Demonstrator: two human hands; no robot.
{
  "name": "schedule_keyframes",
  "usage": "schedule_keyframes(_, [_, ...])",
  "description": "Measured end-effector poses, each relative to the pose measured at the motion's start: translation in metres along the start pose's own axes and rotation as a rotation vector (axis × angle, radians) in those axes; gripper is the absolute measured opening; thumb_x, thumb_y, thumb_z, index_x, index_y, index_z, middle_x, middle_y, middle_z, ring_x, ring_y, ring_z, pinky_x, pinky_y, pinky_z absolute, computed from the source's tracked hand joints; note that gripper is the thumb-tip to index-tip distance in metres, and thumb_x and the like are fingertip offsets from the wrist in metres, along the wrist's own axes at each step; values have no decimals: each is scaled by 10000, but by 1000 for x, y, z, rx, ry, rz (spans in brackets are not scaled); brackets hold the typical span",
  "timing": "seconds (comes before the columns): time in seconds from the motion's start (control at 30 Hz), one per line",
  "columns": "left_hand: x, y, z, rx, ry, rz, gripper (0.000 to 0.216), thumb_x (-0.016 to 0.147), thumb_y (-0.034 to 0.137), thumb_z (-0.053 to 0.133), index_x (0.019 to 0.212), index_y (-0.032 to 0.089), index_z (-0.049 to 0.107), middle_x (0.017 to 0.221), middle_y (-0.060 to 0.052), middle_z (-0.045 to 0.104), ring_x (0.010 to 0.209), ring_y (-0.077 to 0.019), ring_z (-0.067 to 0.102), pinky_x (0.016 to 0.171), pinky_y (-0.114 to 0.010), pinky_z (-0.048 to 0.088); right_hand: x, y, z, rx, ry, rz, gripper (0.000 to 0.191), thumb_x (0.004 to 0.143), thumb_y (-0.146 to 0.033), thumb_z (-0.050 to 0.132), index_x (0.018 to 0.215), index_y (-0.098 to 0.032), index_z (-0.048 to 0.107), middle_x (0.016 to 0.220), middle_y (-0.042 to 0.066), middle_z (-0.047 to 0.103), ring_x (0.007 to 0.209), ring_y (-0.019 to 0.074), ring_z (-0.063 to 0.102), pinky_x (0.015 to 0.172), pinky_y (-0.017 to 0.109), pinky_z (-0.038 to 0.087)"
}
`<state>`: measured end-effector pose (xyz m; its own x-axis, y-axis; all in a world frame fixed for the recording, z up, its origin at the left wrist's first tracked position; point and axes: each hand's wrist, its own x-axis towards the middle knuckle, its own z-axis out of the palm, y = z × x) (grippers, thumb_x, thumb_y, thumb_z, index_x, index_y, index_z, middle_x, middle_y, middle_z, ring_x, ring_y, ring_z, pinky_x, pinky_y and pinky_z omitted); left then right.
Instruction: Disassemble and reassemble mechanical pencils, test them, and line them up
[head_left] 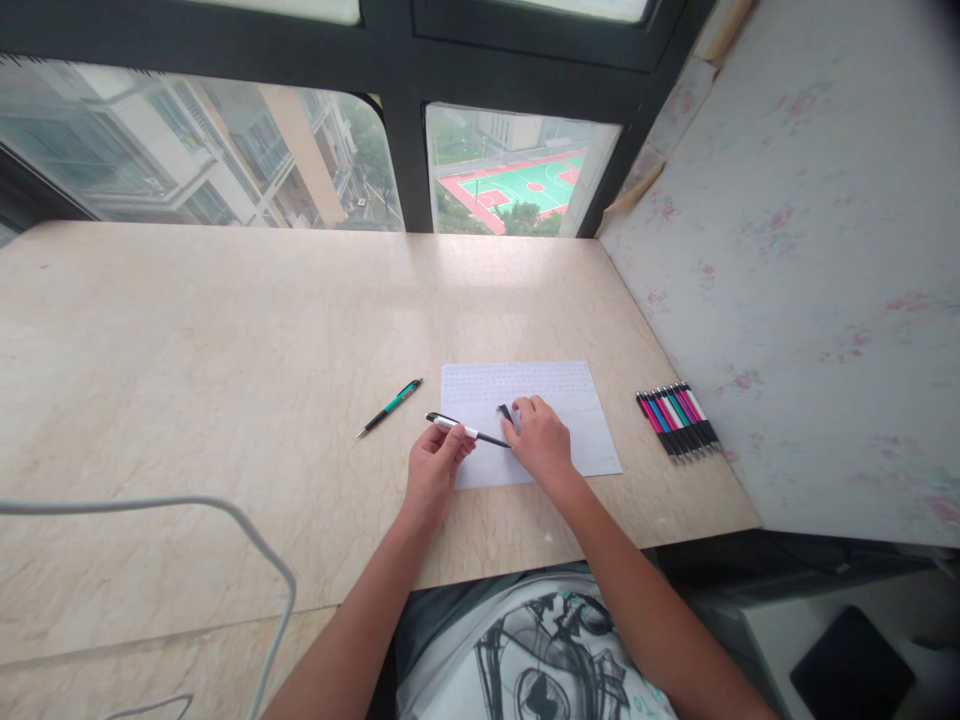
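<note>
My left hand (437, 462) is closed around a white and black pen (491, 439), which lies slantwise with its clip end to the left. The pen's dark end points toward my right hand (541, 440) and meets its thumb side; whether they touch is unclear. Between the bent fingers of my right hand, a small black piece (504, 411) sticks out; its kind cannot be made out. Both hands are over a sheet of paper (589, 440) with rows of writing on its upper part. A green and black pen (389, 408) rests on the tabletop left of the paper.
Several pens (677, 422) in mixed colours lie side by side near the right wall (810, 300). A grey cable (247, 525) loops over the lower left of the stone tabletop (225, 380). Dark window frames (409, 150) border the far edge.
</note>
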<state>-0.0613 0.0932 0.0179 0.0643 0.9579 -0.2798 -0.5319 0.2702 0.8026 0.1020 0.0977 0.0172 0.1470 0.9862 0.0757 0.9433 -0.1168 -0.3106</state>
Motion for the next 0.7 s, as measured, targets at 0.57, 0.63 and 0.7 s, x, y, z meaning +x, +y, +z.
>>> schedule_keyframes(0.57, [2,3,3,-93,73,-76,228,709,279,776,878,140,711,790,-38,678,723,-109,618,672,-225,451,-13,41,-24,932,-57,155,215,780,-395,639,857,-203,692,880,52,707,795,190,619,680,296,466])
schedule_keyframes(0.63, [1,3,4,-93,74,-77,231,705,276,778,879,140,710,792,-38,680,722,-109,620,674,-226,450,-14,40,-26,982,-56,173,215,773,-395,650,858,-203,697,893,53,708,815,190,616,685,294,465])
schedule_keyframes(0.7, [1,4,4,-90,79,-76,232,703,277,779,876,139,709,797,-39,682,723,-109,621,676,-226,451,-14,39,-28,1025,-61,191,222,766,-393,661,872,-201,696,893,53,705,814,187,612,671,288,465])
